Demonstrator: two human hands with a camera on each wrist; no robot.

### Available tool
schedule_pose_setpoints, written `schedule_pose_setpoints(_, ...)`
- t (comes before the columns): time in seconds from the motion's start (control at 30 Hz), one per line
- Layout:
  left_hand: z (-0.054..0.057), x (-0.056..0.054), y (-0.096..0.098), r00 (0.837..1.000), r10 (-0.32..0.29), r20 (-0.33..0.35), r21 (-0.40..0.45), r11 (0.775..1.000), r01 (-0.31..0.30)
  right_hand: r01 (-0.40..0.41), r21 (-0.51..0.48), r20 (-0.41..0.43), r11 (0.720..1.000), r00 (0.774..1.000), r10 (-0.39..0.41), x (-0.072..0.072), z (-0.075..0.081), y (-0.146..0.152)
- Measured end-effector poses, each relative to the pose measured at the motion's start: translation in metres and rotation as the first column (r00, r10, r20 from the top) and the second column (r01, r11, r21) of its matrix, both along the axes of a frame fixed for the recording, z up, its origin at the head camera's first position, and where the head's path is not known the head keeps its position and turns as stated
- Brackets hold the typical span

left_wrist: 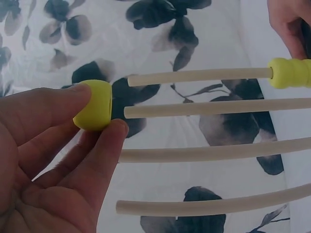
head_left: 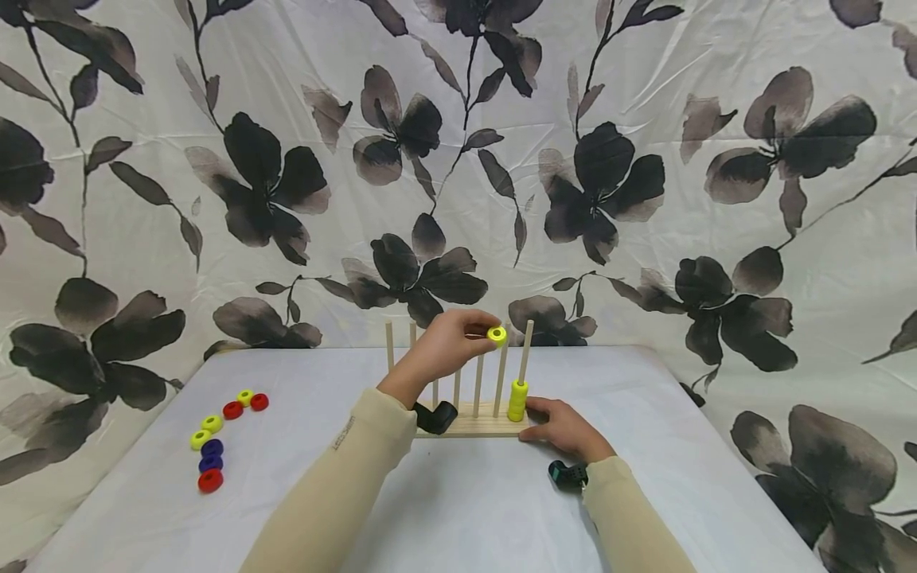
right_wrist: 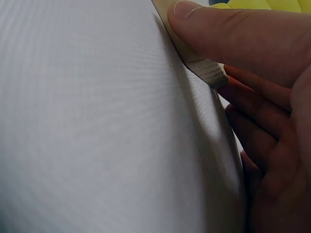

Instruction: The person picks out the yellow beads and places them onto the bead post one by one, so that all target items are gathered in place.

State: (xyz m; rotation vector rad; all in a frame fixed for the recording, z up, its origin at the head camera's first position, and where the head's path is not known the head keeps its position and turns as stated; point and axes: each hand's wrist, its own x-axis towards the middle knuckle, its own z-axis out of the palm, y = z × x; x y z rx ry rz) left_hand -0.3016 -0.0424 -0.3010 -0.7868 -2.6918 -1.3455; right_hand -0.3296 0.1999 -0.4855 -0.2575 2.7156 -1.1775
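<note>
My left hand [head_left: 454, 338] pinches a yellow ring [head_left: 497, 336] between thumb and fingers, up at the height of the peg tops. In the left wrist view this ring [left_wrist: 95, 104] is just off the tip of a bare peg [left_wrist: 194, 108]. The wooden peg stand [head_left: 473, 430] has several upright pegs along its base. A stack of yellow rings [head_left: 517, 402] fills the lower part of the rightmost peg [head_left: 526, 354]. My right hand [head_left: 562, 430] grips the right end of the base, thumb on one side and fingers on the other, beside that stack.
On the left of the white table [head_left: 322, 493] lie loose rings: red ones [head_left: 211, 481], blue ones [head_left: 211, 462] and yellow ones [head_left: 200, 439], with another small group [head_left: 232, 410] farther back. A flower-patterned cloth [head_left: 501, 199] hangs behind the table.
</note>
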Motion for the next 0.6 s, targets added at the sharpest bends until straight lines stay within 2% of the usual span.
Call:
schedule_pose_setpoints(0.3,0.017,-0.006,0.009,1.000,-0.003,-0.021,-0.009,1.000,0.003,0.008,-0.008,0.005,1.000,1.000,-0.008,0.000,0.001,0.000)
schedule_pose_setpoints(0.6,0.025,-0.011,0.017,1.000,0.009,-0.004,-0.034,0.999,-0.009,0.018,-0.020,0.028,1.000,0.999,-0.017,0.001,0.001,0.000)
